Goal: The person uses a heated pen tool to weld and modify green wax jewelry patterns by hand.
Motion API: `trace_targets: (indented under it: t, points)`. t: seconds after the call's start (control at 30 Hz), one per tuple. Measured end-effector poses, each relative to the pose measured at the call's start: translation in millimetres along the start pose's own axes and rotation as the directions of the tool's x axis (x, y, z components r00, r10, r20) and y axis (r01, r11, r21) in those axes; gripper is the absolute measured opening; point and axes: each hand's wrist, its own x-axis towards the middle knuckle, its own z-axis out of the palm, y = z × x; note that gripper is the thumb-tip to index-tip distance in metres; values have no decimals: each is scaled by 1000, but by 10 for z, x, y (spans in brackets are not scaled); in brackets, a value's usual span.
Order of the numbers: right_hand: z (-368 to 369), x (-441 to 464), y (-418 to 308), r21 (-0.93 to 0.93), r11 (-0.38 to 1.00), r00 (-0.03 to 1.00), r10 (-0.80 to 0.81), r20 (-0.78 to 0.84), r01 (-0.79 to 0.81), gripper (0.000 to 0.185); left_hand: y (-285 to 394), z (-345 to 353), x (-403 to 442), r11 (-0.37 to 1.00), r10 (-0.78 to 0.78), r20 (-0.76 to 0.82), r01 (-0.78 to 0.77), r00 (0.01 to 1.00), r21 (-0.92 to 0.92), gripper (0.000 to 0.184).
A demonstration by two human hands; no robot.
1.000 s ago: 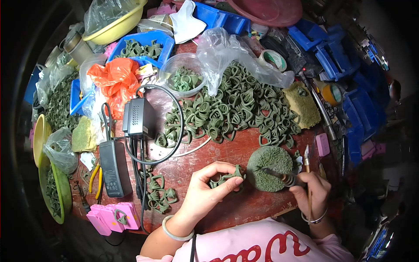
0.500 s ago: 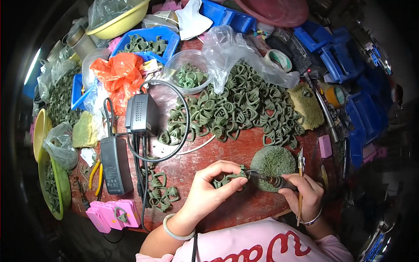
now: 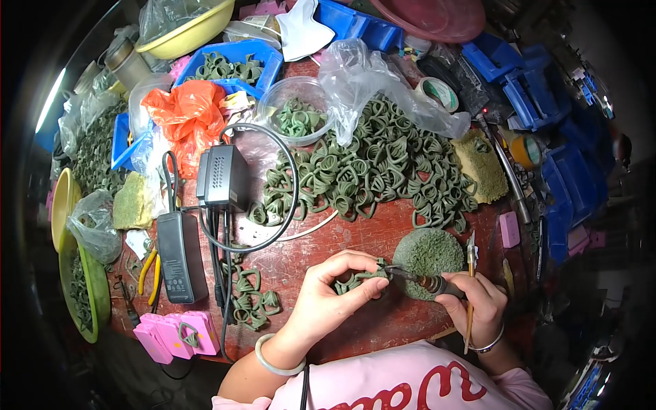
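My left hand [image 3: 338,294] pinches a green wax ring [image 3: 362,277] between thumb and fingertips, over the red table. In my right hand [image 3: 478,307] is a dark pen-shaped tool [image 3: 432,281], its thin metal tip touching or very near the ring's right end. A slim wood-handled tool with a metal blade [image 3: 471,273] also stands upright between my right fingers. Behind the pen-shaped tool lies a round, rough green pad [image 3: 429,256], partly covered by it. A large heap of green wax rings [image 3: 369,167] spreads beyond my hands.
Left of my hands are a black power box [image 3: 222,179], a black adapter [image 3: 180,256] and looped cables. Several rings [image 3: 253,301] lie beside them. Pink blocks [image 3: 176,335] and yellow-handled pliers [image 3: 150,273] sit at the left. Blue bins [image 3: 574,181] line the right side.
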Motion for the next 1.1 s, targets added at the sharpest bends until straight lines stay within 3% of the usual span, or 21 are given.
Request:
trace_targets:
  t: [0.43,0.63,0.8,0.87,0.9,1.0,1.1]
  points:
    - [-35,-4,19,11,999,999,30,40,-30,34,16,10,0,1000,-4,-4,4,1000,-25,16]
    - [18,-3,19,-3,1000,1000,-10,-25,10,37,-13,8,0,1000,4,-7,-4,1000,-29,16]
    - [-7,-6,22,101,992,997,76,-25,-73,35,-10,6,6,1000,19,-11,-19,1000,-23,15]
    - [-145,39,30,68,995,997,75,-7,-74,32,-73,-13,18,980,161,-6,-159,987,118,14]
    - [-206,75,-11,55,994,995,93,-45,-90,31,-58,-10,15,980,161,-5,-159,987,118,14]
    - [-369,163,50,-121,990,990,-86,-113,72,28,-14,11,11,970,156,-70,-139,985,200,14]
    - [-501,252,-71,-240,955,980,-191,-57,172,33,-12,22,16,958,200,-105,-172,974,230,17]
